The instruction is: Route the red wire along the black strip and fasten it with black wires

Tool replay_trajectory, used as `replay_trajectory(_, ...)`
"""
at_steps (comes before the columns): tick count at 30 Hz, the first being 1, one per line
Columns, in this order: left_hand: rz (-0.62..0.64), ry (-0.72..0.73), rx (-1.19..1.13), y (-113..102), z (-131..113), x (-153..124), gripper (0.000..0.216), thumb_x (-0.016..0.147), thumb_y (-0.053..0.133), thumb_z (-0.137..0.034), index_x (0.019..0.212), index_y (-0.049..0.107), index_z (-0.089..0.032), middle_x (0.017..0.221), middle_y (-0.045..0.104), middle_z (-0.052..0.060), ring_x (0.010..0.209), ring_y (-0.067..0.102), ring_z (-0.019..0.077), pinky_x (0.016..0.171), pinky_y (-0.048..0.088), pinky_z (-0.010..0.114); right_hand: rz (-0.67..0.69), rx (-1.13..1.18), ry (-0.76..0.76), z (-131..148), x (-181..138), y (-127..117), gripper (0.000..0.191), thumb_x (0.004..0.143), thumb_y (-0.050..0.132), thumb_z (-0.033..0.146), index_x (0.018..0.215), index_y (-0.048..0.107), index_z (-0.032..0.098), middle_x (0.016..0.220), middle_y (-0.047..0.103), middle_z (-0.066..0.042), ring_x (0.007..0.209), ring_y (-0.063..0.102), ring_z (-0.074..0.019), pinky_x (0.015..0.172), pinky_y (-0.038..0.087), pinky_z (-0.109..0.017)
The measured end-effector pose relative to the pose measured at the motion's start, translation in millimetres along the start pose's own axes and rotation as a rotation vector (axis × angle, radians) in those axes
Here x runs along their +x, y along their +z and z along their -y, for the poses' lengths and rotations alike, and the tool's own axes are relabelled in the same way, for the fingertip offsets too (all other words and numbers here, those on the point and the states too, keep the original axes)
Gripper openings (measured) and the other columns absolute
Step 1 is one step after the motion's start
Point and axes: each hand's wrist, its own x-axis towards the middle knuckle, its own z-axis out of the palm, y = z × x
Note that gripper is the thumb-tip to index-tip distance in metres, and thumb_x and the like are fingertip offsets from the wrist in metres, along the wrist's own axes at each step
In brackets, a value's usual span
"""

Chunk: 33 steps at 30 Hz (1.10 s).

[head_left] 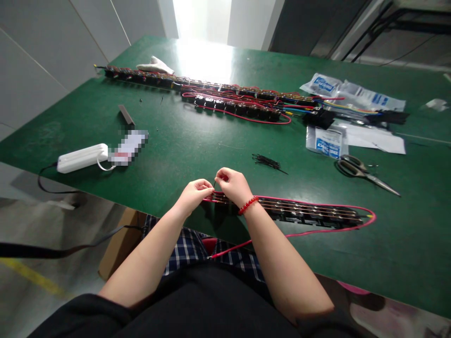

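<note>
A long black strip of small modules with red wire [310, 213] lies along the near edge of the green table [197, 141]. Both hands work at its left end. My left hand [194, 193] is closed in a pinch beside that end. My right hand [234, 185], with a red bead bracelet at the wrist, is also pinched, and a thin black tie or wire runs between the two hands' fingertips. A red wire hangs off the table edge toward my lap.
A small bundle of black ties [268, 162] lies just beyond the hands. Scissors [362, 171] and plastic bags [327, 141] are at the right. Two more wired module strips [232, 101] stretch across the far side. A white power bank [82, 157] sits at the left edge.
</note>
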Motion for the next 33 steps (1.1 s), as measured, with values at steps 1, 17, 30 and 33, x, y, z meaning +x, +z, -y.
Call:
replay_trajectory(1,-0.004,0.000,0.003,0,0,-1,0.016,0.068,0.070,-0.027,0.075,0.060,-0.015,0.061,0.061,-0.003,0.057,0.057,0.0092,0.059,0.044,0.021,-0.001,-0.006,0.004,0,0,0,0.010,0.082,0.058,0.020,0.073,0.063,0.021,0.074,0.065,0.001,0.069,0.056,-0.0130,0.063,0.039,-0.024)
replay_trajectory(17,-0.029,-0.049,-0.045,2,-2,-7,0.018,0.066,0.071,-0.027,0.075,0.064,-0.014,0.066,0.064,-0.001,0.060,0.058,0.0101,0.060,0.045,0.022,0.056,0.066,-0.013,8,-3,-5,0.005,0.086,0.057,0.022,0.085,0.062,0.020,0.082,0.068,-0.001,0.074,0.061,-0.0136,0.069,0.046,-0.025)
replay_trajectory(30,0.011,-0.106,-0.012,2,-3,0,0.024,0.070,0.072,-0.037,0.071,0.065,-0.014,0.064,0.066,0.001,0.058,0.060,0.0111,0.060,0.047,0.024,0.076,-0.562,-0.182,-21,-90,-54,0.040,0.088,0.059,0.048,0.115,0.059,0.018,0.110,0.068,-0.012,0.102,0.061,-0.0287,0.088,0.045,-0.042)
replay_trajectory(33,-0.021,-0.147,-0.011,3,-2,2,0.020,0.069,0.071,-0.033,0.068,0.065,-0.015,0.061,0.065,0.000,0.055,0.059,0.0111,0.057,0.046,0.024,0.114,-0.592,-0.186,-26,-86,-55,0.055,0.082,0.065,0.056,0.122,0.056,0.018,0.114,0.066,-0.013,0.105,0.059,-0.0297,0.090,0.044,-0.043)
